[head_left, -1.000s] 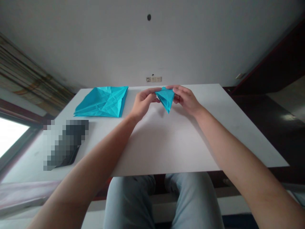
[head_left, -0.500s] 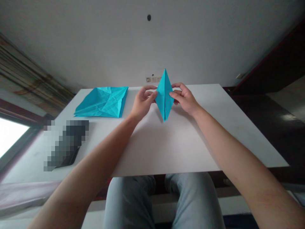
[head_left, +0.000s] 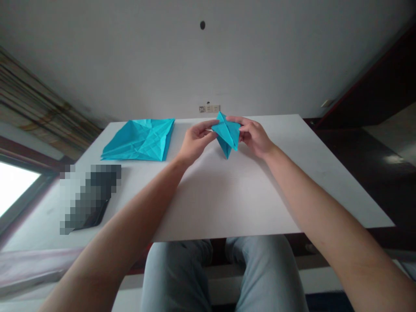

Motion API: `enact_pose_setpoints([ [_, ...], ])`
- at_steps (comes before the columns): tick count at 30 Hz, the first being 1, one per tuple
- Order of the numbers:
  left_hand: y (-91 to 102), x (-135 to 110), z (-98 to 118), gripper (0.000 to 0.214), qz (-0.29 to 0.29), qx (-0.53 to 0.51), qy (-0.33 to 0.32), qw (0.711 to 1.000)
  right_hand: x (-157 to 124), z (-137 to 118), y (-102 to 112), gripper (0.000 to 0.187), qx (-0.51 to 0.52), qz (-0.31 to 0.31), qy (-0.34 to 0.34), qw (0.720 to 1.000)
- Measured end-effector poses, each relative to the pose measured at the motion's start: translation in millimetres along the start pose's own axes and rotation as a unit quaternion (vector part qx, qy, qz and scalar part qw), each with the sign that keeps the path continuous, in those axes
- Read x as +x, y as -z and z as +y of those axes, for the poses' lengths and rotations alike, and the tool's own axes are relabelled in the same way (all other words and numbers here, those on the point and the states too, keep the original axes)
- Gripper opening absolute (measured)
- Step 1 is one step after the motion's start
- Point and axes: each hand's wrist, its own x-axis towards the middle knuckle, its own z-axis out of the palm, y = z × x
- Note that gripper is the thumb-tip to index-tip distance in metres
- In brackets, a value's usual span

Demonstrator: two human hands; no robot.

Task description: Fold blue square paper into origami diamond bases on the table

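Turquoise origami form (head_left: 227, 136), a pointed, many-flapped shape of thin folded paper, gripped in mid-fold between the person's two bare hands, its lower tip aimed toward the person's lap; contact with the counter not clear from this view.

Left hand (head_left: 196, 143) just beside the form on its left: a narrow pinch, fingers and thumb closed on the paper's left edge. Right hand (head_left: 253, 138) just beside it on the right: also a narrow hold, fingers curled around the right flap, part of the hand hidden behind the paper.

Beneath the form, white counter (head_left: 227, 203), broad and smooth, carrying everything else nearby. Left of the form, well apart from it, flat turquoise paper sheet (head_left: 139, 139), square-cornered and crossed by many crease lines. Farther left and nearer the person, dark pixelated object (head_left: 89, 197), too blurred to identify.

Straight beyond the form, white wall socket panel (head_left: 209, 108), low on the pale wall. Straight below it, past the counter's near edge, pale blue jeans (head_left: 175, 277) over the person's knees. Far left of the form, striped curtain (head_left: 32, 95) above a bright window (head_left: 16, 190).
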Motion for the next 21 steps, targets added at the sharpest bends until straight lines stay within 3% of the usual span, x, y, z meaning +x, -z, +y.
enact_pose_setpoints([
  [4, -1.1, 2, -3, 0.054, 0.011, -0.005, -0.011, 1.0, -1, 0, -1, 0.045, -0.006, -0.018, 0.017, 1.0],
  [7, -0.9, 3, -4, 0.064, 0.025, 0.007, -0.021, 0.999, 0, 3, -2, 0.039, -0.063, 0.001, 0.045, 0.997],
  [13, -3.0, 4, -6, 0.068, 0.041, 0.006, -0.017, 0.999, 1, 5, -4, 0.069, -0.112, 0.028, 0.062, 0.991],
  [17, -3.7, 3, -9, 0.071, 0.016, -0.028, -0.011, 0.999, 3, 5, -4, 0.075, -0.088, 0.01, 0.049, 0.995],
  [21, -1.3, 3, -11, 0.065, 0.037, -0.013, 0.004, 0.999, 6, 10, 0, 0.077, -0.084, 0.013, 0.047, 0.995],
])
